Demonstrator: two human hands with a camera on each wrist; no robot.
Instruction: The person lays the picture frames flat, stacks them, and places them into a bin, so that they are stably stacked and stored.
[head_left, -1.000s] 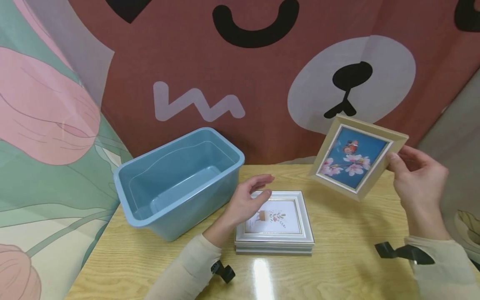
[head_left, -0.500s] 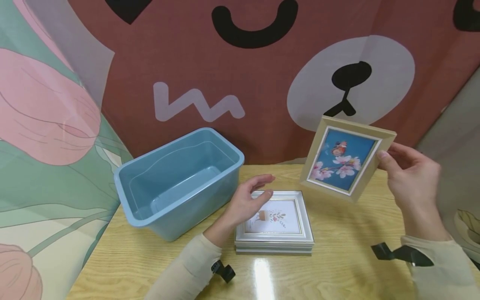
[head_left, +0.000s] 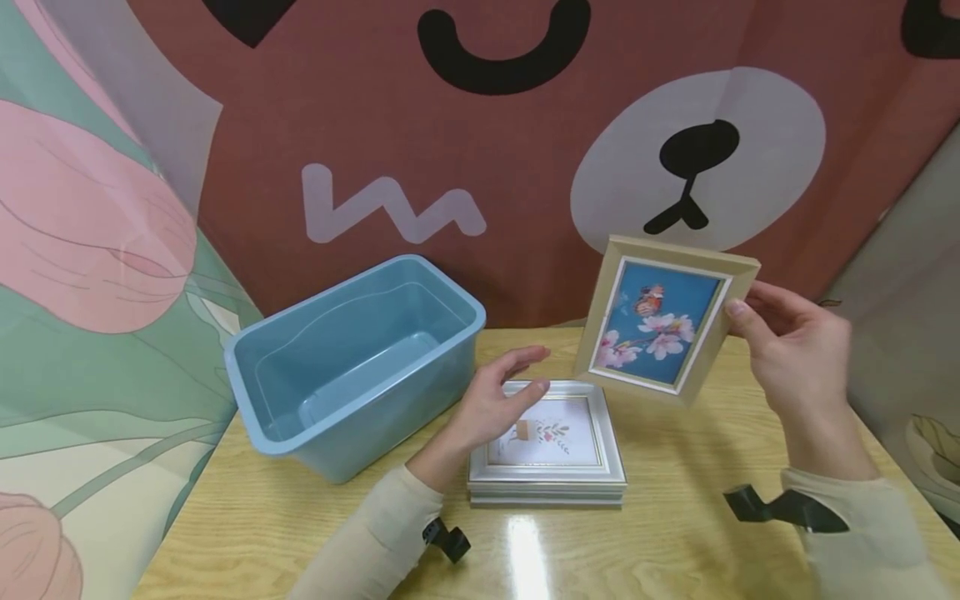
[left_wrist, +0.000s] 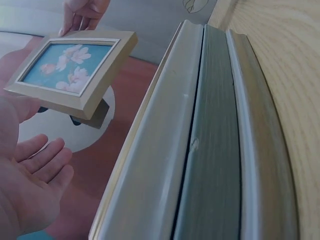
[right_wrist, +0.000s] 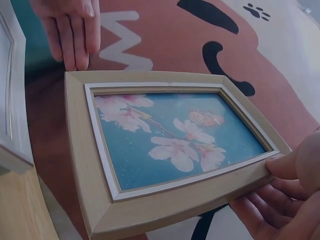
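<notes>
My right hand [head_left: 806, 354] pinches the right edge of a beige picture frame [right_wrist: 150, 215], thumb on its front and fingers behind. The frame is held up and tilted above the table, showing a blue picture with pink blossoms and a butterfly. My left hand [head_left: 495, 404] hovers with relaxed fingers over the left part of a stack of picture frames, holding nothing. On top of that stack lies a white picture frame [head_left: 611, 442] with a plant drawing. The left wrist view shows the stack from the side, with a grey-green frame [left_wrist: 212, 135] and a brownish frame [left_wrist: 265, 135] under the white one.
A blue plastic bin [head_left: 390, 417] stands left of the stack with nothing visible inside. The wooden table [head_left: 570, 550] reaches back to a red-brown wall hanging [head_left: 525, 275] with a bear face. A floral hanging [head_left: 97, 250] lines the left side.
My right hand has carried the beige picture frame leftward, closer to the stack and my left hand, turning it slightly more upright. My left hand stays in place.
</notes>
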